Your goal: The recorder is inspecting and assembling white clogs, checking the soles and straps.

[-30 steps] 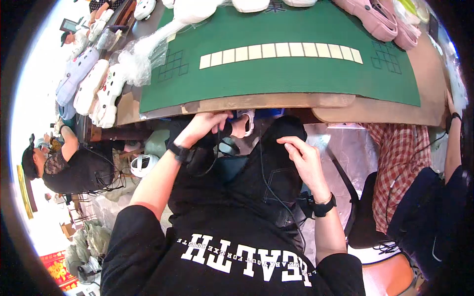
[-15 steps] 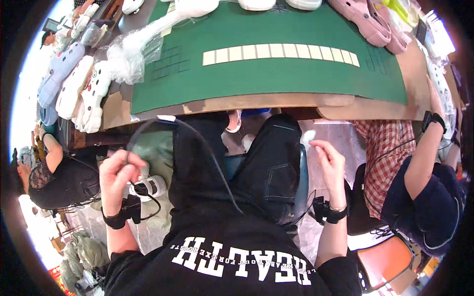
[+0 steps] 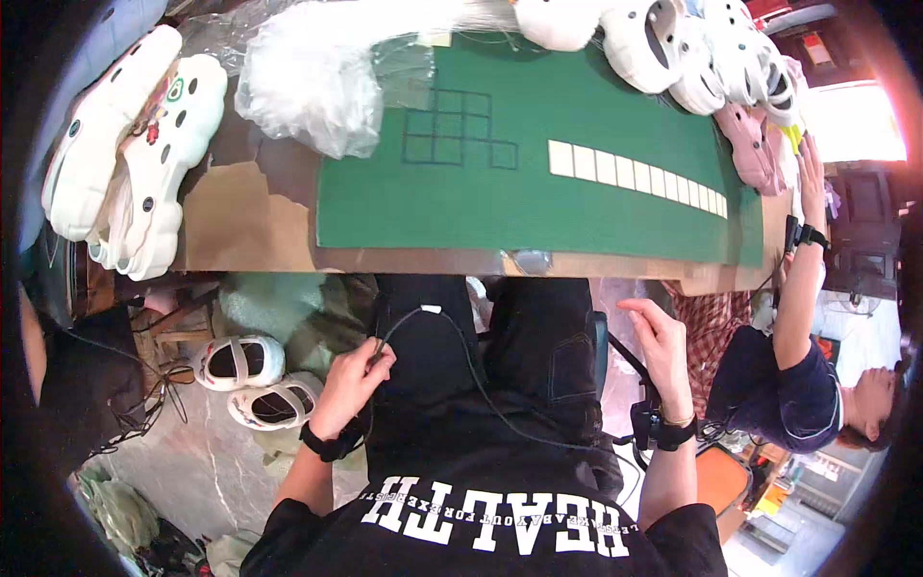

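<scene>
My left hand is over my left thigh, thumb and fingers drawn together. A thin black cable with a white tag passes right by its fingertips; I cannot make out whether they pinch it. The cable arches over my lap and runs toward my right wrist. My right hand is raised beside my right thigh, index finger stretched out and thumb apart from it, with nothing visible between them. A black wrist device is strapped to my left wrist, and a similar device to my right.
Ahead stands a table with a green mat, bearing a row of cream tiles and drawn squares. Clear plastic wrap and several clogs lie around it. A co-worker sits at right. Shoes stand on the floor at left.
My view has turned left, bringing the drawn squares into the middle. My left hand has come inward over my thigh, and the cable's arch hangs lower over my lap.
</scene>
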A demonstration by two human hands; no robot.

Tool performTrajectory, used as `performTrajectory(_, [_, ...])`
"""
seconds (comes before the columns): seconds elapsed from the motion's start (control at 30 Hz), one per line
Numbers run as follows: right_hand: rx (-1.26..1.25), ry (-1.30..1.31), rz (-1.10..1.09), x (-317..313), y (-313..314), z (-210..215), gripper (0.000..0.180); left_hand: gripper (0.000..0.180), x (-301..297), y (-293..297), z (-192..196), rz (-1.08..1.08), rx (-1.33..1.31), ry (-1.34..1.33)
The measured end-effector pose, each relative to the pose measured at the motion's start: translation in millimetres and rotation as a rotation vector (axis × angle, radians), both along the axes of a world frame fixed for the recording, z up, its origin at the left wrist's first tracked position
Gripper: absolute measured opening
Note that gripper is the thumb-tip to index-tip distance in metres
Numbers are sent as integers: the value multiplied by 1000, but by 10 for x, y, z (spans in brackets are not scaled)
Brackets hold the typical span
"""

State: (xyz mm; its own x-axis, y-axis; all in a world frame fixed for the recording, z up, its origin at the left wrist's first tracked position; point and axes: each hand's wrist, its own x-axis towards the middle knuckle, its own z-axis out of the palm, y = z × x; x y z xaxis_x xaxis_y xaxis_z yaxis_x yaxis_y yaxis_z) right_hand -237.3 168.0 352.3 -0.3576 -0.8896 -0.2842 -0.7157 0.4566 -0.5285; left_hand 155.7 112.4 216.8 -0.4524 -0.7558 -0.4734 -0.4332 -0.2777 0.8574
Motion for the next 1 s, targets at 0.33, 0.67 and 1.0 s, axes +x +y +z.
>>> performTrajectory(0.33, [15, -99, 89, -57, -309, -194, 16, 18, 190, -34, -222, 76, -11, -186])
performTrajectory(0.67, [-160, -253, 223, -246, -330, -424, 17, 21, -157, -70, -86, 22, -116, -262])
performTrajectory(1.0, [-277, -388, 207, -201, -144, -736, 17, 23, -243, 94, -92, 89, -213, -314])
